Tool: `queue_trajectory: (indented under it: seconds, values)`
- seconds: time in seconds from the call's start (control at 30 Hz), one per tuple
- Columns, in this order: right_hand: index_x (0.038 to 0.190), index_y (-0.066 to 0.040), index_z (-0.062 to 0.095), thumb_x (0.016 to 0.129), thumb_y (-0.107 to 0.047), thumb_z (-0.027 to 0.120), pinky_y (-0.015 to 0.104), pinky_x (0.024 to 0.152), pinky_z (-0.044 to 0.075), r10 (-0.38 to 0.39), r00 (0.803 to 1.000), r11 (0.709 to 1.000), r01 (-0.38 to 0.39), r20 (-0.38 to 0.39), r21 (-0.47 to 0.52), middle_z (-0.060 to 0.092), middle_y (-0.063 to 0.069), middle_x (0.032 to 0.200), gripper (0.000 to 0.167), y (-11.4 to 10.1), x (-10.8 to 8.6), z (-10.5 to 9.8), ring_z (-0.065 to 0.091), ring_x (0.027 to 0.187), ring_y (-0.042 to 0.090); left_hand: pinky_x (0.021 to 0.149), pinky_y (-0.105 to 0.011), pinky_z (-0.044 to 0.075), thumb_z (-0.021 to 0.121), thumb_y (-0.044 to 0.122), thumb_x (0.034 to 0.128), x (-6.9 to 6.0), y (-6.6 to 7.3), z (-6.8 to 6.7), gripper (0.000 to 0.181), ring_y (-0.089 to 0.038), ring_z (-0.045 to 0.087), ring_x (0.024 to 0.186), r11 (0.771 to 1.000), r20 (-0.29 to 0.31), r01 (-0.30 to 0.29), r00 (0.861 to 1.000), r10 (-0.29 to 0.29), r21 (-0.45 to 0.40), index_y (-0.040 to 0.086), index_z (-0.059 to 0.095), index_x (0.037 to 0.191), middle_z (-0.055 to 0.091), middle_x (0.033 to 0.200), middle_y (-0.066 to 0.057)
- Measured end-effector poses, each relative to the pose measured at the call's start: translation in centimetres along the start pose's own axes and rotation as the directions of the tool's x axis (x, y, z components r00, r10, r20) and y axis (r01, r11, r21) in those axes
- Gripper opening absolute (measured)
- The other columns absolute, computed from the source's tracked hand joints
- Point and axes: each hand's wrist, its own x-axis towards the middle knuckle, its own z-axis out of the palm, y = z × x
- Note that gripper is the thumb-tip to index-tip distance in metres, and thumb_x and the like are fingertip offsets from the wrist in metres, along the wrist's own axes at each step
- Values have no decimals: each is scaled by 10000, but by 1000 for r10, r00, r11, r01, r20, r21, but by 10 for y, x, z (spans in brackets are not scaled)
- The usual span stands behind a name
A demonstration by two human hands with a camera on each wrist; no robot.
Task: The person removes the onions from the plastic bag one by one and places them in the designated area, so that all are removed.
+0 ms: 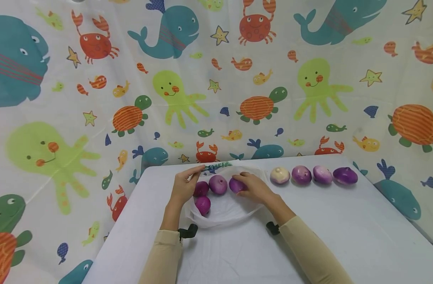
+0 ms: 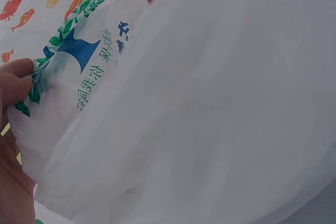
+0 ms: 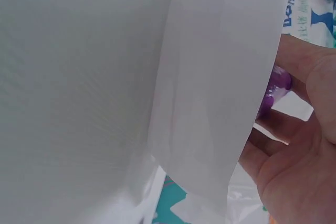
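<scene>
A white plastic bag [image 1: 223, 213] with green and blue print lies spread on the table, its mouth facing up. My left hand [image 1: 183, 187] pinches the bag's rim between thumb and fingers at the left; the left wrist view shows the printed edge [image 2: 68, 51] beside those fingers. My right hand [image 1: 253, 187] reaches into the bag's right side and grips a purple onion [image 1: 236, 185], partly hidden by the fingers. Inside the bag sit a round purple onion [image 1: 218, 184], a darker one [image 1: 201, 189] and a small magenta one [image 1: 203, 205]. In the right wrist view, bag film covers part of the held onion.
Along the table's back right stands a row: a whitish onion [image 1: 280, 175], two purple onions [image 1: 301, 175] and a dark purple onion [image 1: 345, 176]. The white table [image 1: 330, 236] ends against a patterned curtain [image 1: 209, 98] with sea animals.
</scene>
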Motion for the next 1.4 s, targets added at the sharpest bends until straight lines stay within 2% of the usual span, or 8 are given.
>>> queue_trajectory:
  seconds: [0.17,0.47,0.63,1.17,1.4]
  values:
    - [1504,-162,561,903,-206,820,593,1182,437,16,1000,999,-16,1,45,497,239,1552,656,-2,-5,-1,507,1408,432,1076,-451,531,586,-70,1009,0,0,0,284,-354,674,1260,1000,-7,-20,1000,20,-2,-25,732,1248,738,1268,-178]
    - [1512,-146,548,911,-230,808,599,1192,420,-8,1000,999,9,-11,45,490,246,1555,660,-3,-11,-8,491,1422,438,1069,-426,532,588,-72,1008,1,0,0,283,-352,677,1257,1000,-10,-26,1000,26,-8,-28,731,1248,738,1268,-177]
    - [1535,-151,520,922,-269,796,595,1168,450,-3,1000,999,3,-7,52,512,209,1546,682,-3,-14,-12,508,1409,414,1061,-408,534,588,-82,1004,1,-1,0,282,-356,682,1247,999,-13,-38,999,38,-13,-37,731,1242,739,1260,-185]
    - [1564,-208,469,931,-341,789,579,1169,460,36,998,997,-33,-41,68,498,101,1592,721,-9,-19,-25,466,1468,358,1077,-456,527,582,-74,1010,-1,2,1,288,-358,674,1262,1000,-8,-15,1000,15,-11,-33,725,1256,735,1272,-184]
    - [1542,-232,501,921,-377,794,581,1160,468,9,998,998,-6,-65,58,518,86,1578,702,-12,-21,-31,483,1458,349,1079,-446,523,583,-72,1010,-2,3,0,286,-357,671,1266,1000,-7,-7,1000,6,-14,-35,724,1256,733,1275,-184]
